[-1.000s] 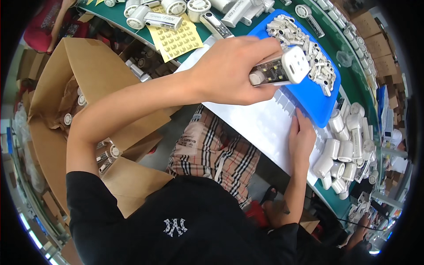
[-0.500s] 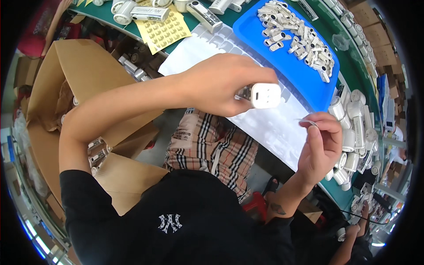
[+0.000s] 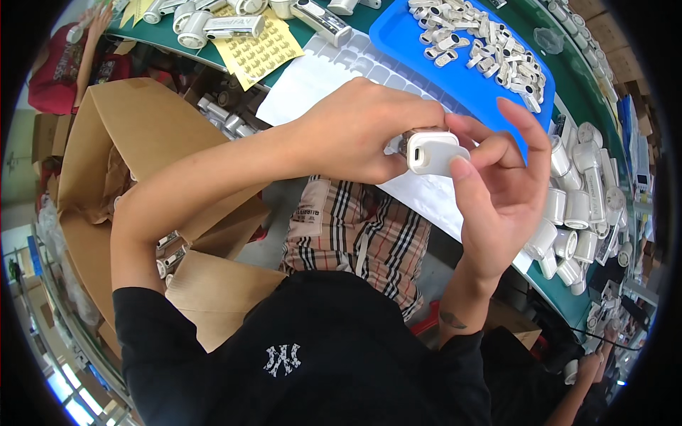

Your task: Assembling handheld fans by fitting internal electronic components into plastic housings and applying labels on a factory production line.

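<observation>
My left hand point(image 3: 355, 135) is closed around a white handheld fan point(image 3: 417, 146), with its rounded end turned up toward me. A dark slot shows in that end; the rest of the fan is mostly hidden in my fist. Between the thumb and fingers of my right hand point(image 3: 508, 188) is a thin, whitish oval sticker point(image 3: 442, 157). It lies over the right part of the fan's end, beside the slot. Whether it is stuck there or only held against it, I cannot tell. My right hand's other fingers are spread upward.
Beyond my hands, a blue tray point(image 3: 398, 35) holds many small white parts. A white blister sheet point(image 3: 298, 92) lies under my hands, near yellow sticker sheets point(image 3: 259, 53). White fans point(image 3: 579, 199) are piled at right. An open cardboard box point(image 3: 142, 142) stands left; other people work nearby.
My right hand has moved up and left, bringing the sticker from beside the bench edge onto the fan's end. The left hand still grips the fan.
</observation>
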The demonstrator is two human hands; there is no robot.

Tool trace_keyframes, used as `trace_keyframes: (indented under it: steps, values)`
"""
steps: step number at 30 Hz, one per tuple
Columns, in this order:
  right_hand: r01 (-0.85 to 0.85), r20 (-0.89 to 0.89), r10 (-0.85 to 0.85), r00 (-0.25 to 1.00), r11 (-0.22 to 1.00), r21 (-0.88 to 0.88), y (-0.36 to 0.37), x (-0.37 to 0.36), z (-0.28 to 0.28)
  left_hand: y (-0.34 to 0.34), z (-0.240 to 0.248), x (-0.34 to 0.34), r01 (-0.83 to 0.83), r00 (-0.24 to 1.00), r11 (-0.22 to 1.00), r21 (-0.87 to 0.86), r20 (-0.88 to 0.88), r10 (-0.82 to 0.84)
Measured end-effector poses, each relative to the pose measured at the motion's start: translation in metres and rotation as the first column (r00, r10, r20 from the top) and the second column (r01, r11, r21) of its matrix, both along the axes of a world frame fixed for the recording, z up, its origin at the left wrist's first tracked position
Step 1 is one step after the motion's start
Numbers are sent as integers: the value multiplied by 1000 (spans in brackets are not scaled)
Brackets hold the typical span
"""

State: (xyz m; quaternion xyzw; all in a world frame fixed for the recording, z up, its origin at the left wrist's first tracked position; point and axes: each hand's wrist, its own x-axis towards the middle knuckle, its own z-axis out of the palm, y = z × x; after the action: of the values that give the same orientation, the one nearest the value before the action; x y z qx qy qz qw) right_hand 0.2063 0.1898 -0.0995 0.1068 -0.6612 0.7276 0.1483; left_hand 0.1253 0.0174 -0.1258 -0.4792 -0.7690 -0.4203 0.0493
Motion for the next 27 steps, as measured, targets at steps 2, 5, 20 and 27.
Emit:
trace_keyframes:
  steps: [2, 5, 20, 27]
  values:
    - [-3, -1, 3, 1000, 1000, 1, -2, 0, -1, 0, -1, -1, -3, 1000, 1000, 19, -1, 3]
    - [4, 11, -3, 1000, 999, -34, -2, 0, -1, -1, -2, -1, 2, 1000, 1000, 11, 3, -2]
    - [-22, -8, 23, 1000, 995, 99, 2, -2, 1, -3, -1, -2, 1, 1000, 999, -49, -27, -3]
    - [-22, -4, 22, 1000, 992, 124, 1, -1, 3, -3, 0, 0, 10, 1000, 997, -73, 22, -8]
